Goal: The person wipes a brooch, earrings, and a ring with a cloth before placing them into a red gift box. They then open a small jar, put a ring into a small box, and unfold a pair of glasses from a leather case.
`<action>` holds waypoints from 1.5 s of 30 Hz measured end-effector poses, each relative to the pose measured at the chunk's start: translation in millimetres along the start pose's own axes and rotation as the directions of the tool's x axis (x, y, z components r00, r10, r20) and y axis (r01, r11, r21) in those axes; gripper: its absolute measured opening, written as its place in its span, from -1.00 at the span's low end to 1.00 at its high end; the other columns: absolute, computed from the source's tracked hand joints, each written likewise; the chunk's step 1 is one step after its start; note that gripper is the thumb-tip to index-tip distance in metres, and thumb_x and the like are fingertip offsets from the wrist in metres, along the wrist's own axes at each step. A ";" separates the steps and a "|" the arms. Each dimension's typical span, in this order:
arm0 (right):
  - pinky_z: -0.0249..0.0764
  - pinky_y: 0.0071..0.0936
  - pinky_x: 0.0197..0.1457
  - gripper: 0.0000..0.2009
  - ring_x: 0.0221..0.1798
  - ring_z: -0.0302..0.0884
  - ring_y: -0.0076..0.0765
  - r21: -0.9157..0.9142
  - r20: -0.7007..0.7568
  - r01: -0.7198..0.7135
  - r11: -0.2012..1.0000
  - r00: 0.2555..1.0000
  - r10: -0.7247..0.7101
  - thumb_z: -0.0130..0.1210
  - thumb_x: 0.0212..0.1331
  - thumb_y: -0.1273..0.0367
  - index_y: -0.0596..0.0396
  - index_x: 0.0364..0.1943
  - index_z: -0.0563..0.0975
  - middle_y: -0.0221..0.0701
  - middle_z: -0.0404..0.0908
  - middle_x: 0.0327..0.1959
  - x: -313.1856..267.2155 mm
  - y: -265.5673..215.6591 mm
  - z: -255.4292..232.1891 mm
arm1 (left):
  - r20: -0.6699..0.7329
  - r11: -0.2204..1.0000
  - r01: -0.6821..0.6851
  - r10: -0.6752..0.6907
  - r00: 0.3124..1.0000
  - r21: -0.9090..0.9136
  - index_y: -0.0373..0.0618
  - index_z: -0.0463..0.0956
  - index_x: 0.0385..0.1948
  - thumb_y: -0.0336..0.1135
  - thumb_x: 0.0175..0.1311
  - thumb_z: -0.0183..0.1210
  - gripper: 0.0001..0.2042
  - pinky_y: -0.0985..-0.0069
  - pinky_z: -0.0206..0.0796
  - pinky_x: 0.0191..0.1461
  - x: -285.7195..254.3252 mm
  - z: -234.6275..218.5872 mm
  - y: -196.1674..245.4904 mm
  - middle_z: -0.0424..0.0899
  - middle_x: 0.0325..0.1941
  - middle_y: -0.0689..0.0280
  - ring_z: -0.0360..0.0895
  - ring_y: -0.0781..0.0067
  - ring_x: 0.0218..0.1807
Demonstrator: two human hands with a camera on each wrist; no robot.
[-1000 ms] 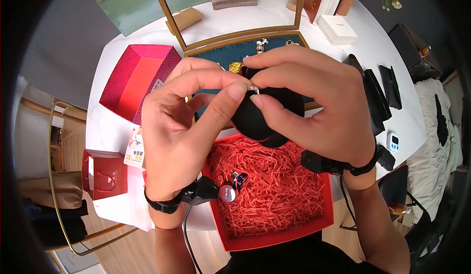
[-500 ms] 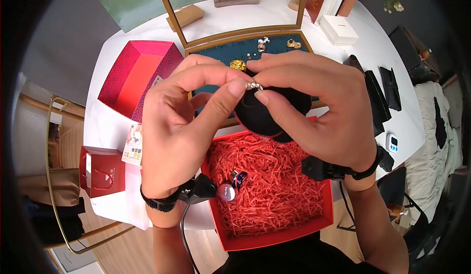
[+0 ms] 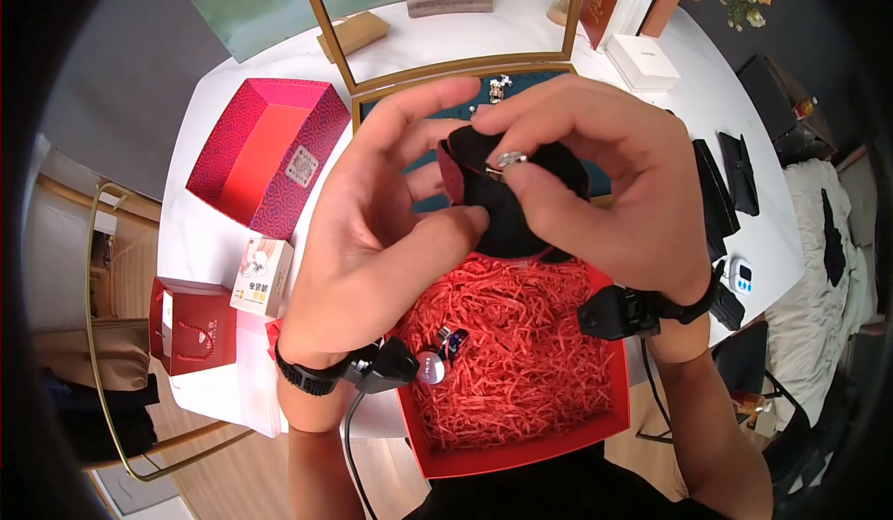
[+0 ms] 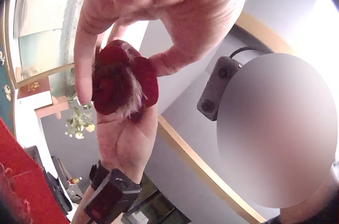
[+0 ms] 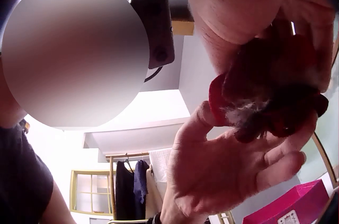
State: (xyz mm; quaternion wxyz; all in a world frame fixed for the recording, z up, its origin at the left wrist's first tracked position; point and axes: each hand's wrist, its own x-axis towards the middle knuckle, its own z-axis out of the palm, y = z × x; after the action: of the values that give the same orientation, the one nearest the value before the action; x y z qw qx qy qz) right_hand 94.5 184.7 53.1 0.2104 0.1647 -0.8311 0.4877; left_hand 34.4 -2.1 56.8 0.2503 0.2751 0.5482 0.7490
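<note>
A velvety fabric flower (image 3: 507, 218), black seen from the head and deep red with a pale tuft in the left wrist view (image 4: 145, 78), is held between both hands above a red box. My left hand (image 3: 358, 241) presses its thumb on the flower's near side, with the index finger stretched out clear of it and other fingers behind. With thumb and index finger, my right hand (image 3: 614, 185) pinches a small silvery ornament (image 3: 510, 159) at the flower's face. The right hand's remaining fingers hold the flower's far edge and are partly hidden.
Red shredded paper (image 3: 530, 362) fills the red box (image 3: 521, 464), with a round silvery tag (image 3: 431, 368) on it. A glass-lidded jewelry case (image 3: 465, 78) stands open behind the hands. Left are a magenta box (image 3: 251, 166), a small carton (image 3: 262, 278) and a red bag (image 3: 195, 325).
Earlier both hands pinched the silvery ornament between them. Now my left fingers have let it go and moved to the flower's left side, while the right hand still pinches it.
</note>
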 end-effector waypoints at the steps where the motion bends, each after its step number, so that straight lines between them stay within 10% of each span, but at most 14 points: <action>1: 0.49 -0.45 0.10 -0.83 -0.01 0.61 -0.34 0.104 -0.012 -0.024 0.994 1.000 0.026 0.14 0.05 0.63 0.27 -0.24 0.60 -0.17 0.63 -0.07 0.0 1.0 0.7 | -0.001 1.000 -0.001 0.001 1.000 0.000 -0.36 0.22 0.31 -0.60 -0.10 0.01 -0.28 0.45 0.22 0.35 0.0 0.8 -0.3 0.46 0.21 0.10 0.46 0.35 0.20; 5: 0.46 -0.45 0.14 -0.84 0.06 0.53 -0.38 0.309 -0.006 -0.016 0.951 1.000 0.019 0.10 0.05 0.66 0.29 -0.26 0.57 -0.15 0.56 0.01 3.0 4.6 -0.1 | -0.021 0.988 -0.133 0.135 0.991 0.077 -0.36 0.32 0.20 -0.62 -0.10 0.04 -0.38 0.49 0.21 0.32 -0.3 0.0 -4.1 0.47 0.14 0.15 0.44 0.38 0.18; 16: 0.55 -0.42 0.14 -0.81 0.09 0.54 -0.34 0.125 -0.033 0.098 0.987 0.995 -0.095 0.18 0.04 0.66 0.28 -0.22 0.58 -0.12 0.46 0.14 8.4 2.1 -7.6 | -0.004 0.820 -0.453 0.485 0.875 0.349 -0.22 0.43 -0.15 -0.70 -0.03 0.11 -0.65 0.58 0.23 0.14 2.3 -14.1 -10.5 0.51 0.07 0.17 0.42 0.46 0.09; 30: 0.54 -0.39 0.15 -0.88 0.02 0.60 -0.37 0.170 -0.019 0.039 0.985 0.999 -0.037 0.16 0.08 0.65 0.29 -0.29 0.59 -0.19 0.57 0.01 6.3 6.2 -14.8 | 0.014 0.851 -0.432 0.449 0.894 0.300 -0.24 0.41 -0.07 -0.75 0.00 0.11 -0.60 0.47 0.25 0.28 2.1 -20.5 -4.9 0.50 0.12 0.10 0.43 0.35 0.19; 35: 0.51 -0.46 0.07 -0.79 -0.04 0.60 -0.33 -0.197 0.106 0.201 0.960 0.977 -0.183 0.29 -0.13 0.56 0.19 -0.33 0.59 -0.20 0.60 -0.04 8.2 3.8 -23.1 | 0.019 0.828 -0.452 0.474 0.881 0.332 -0.24 0.41 -0.10 -0.76 0.02 0.14 -0.63 0.40 0.28 0.29 3.1 -20.9 -5.4 0.50 0.14 0.06 0.46 0.32 0.20; 45: 0.53 -0.47 -0.09 -0.72 -0.14 0.65 -0.29 -0.217 0.042 0.159 0.963 0.987 -0.154 0.44 -0.22 0.47 0.13 -0.35 0.61 -0.27 0.59 -0.17 4.5 -6.0 -8.3 | 0.011 0.774 -0.498 0.537 0.844 0.391 -0.25 0.40 -0.17 -0.74 0.05 0.21 -0.68 0.41 0.34 0.24 1.2 -15.6 -6.2 0.52 0.10 0.01 0.49 0.34 0.12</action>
State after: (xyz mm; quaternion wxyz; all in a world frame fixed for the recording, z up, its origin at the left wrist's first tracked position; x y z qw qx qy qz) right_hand 95.1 188.9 63.4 0.2548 0.2116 -0.8669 0.3726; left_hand 23.3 -10.4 47.2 -0.0514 0.4201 0.5974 0.6812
